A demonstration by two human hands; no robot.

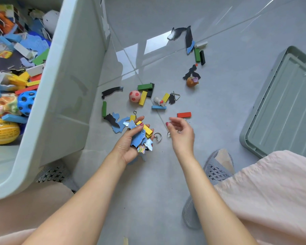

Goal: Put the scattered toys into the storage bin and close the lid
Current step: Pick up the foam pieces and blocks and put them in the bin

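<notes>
In left hand: yellow block (long axis toward lower right).

The floor is laid in glossy pale grey tiles, with thin grout lines crossing near the top centre, where bright window reflections lie on the glaze. Two grey knitted slippers show: one near the lower right, its toe pointing up the frame, the other partly tucked under the pale green container at left. Pale pink fabric (probably a skirt or loose trousers, though the wide lens bends it) covers the lower right corner, and more of it spreads across the lower left.
</notes>
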